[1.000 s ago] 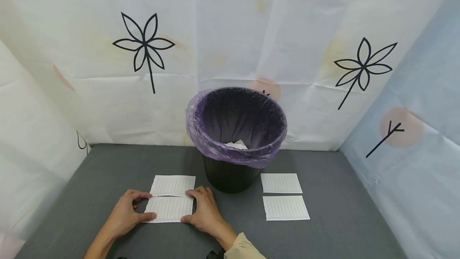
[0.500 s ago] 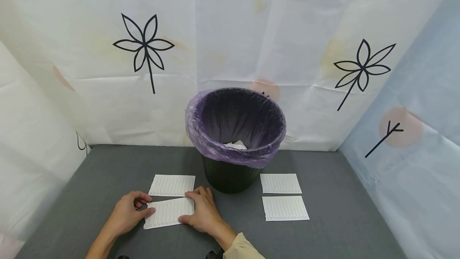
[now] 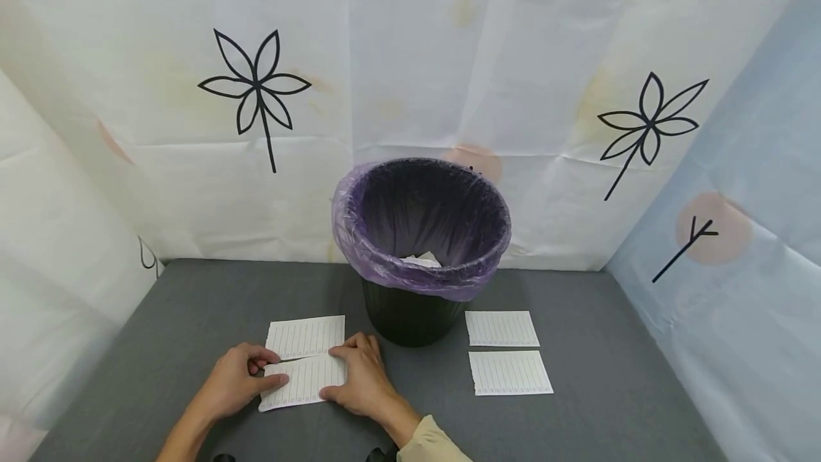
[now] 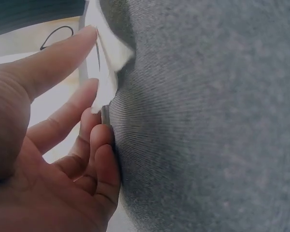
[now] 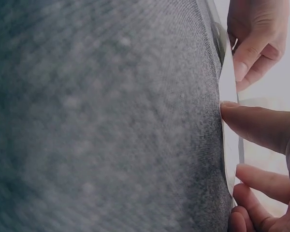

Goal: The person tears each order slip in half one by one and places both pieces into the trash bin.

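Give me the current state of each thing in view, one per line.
Near left sheet: held, askew
Left hand: holding that sheet's left side
Right hand: holding its right side
Far left sheet: slightly askew, ruled side up
Far right sheet: flat, untouched
Near right sheet: flat, untouched
Bin: upright, uncovered
Purple liner: folded over bin's rim
Paper inside bin: partly hidden

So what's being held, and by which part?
Left pair's nearer paper, by both ends: left hand at one, right hand at the other.
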Available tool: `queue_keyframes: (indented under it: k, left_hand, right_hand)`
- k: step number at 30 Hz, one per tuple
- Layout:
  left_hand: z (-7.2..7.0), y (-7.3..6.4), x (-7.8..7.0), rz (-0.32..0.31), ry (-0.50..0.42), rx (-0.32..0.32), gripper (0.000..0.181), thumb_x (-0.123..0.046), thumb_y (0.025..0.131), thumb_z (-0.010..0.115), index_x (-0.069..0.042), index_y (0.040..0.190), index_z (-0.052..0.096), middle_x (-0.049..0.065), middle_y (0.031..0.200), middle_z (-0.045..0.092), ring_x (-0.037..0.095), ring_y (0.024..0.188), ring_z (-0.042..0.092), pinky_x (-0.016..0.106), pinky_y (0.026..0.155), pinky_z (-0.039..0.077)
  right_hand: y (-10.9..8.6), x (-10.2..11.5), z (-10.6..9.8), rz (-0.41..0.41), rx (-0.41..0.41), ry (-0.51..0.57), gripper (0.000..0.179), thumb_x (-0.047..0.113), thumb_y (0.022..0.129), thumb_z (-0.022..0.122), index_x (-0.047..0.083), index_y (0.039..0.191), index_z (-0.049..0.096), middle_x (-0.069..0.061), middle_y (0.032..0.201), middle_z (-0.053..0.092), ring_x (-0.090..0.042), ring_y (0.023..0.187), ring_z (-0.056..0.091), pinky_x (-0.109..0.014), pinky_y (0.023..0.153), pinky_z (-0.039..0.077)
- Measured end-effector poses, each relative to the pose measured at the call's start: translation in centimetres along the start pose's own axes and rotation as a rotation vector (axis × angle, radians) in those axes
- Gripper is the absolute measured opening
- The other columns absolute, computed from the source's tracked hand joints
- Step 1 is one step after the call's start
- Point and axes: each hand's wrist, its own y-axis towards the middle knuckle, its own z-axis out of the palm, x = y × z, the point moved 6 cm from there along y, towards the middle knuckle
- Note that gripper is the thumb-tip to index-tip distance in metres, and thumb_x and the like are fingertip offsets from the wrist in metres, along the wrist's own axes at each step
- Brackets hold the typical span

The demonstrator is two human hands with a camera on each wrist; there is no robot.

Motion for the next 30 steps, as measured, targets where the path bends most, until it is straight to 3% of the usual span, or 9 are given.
queue_keyframes:
  k: [4,10,20,30]
  left_hand:
    - [0.10,0.14,-0.09,-0.001,0.014,0.011,0.032,-0.020,0.073,0.092,-0.006,0.094,0.072,0.003,0.089,0.060,0.018,0.081,0.050,0.031,0.069,0.042]
    - [0.28,0.46,-0.16,-0.007,-0.008,0.013,0.033,-0.016,0.076,0.090,-0.004,0.100,0.072,0.001,0.086,0.064,0.017,0.077,0.050,0.028,0.062,0.040]
    - [0.23,0.79,-0.84,-0.001,-0.017,-0.008,0.038,-0.012,0.077,0.089,0.001,0.108,0.072,0.004,0.095,0.070,0.017,0.085,0.060,0.034,0.071,0.049]
    - [0.55,0.64,-0.94,0.022,-0.053,0.030,0.025,-0.006,0.078,0.086,-0.005,0.101,0.075,0.004,0.095,0.072,0.017,0.084,0.062,0.033,0.068,0.050]
  right_hand:
    - [0.02,-0.07,0.01,0.002,-0.009,-0.002,0.059,0.023,0.068,0.095,0.006,0.120,0.073,0.001,0.110,0.053,-0.014,0.103,0.044,-0.029,0.093,0.043]
    - [0.04,-0.16,0.07,0.021,0.005,0.002,0.063,0.024,0.069,0.095,0.005,0.124,0.071,0.000,0.114,0.052,-0.015,0.105,0.043,-0.032,0.096,0.043]
    - [0.06,-0.03,0.04,0.005,0.023,0.007,0.061,0.024,0.071,0.092,0.004,0.125,0.070,-0.001,0.115,0.051,-0.015,0.105,0.042,-0.033,0.097,0.042]
    - [0.09,-0.21,0.08,0.054,-0.003,0.071,0.047,0.021,0.068,0.094,0.013,0.110,0.072,0.006,0.107,0.050,-0.012,0.101,0.042,-0.032,0.093,0.043]
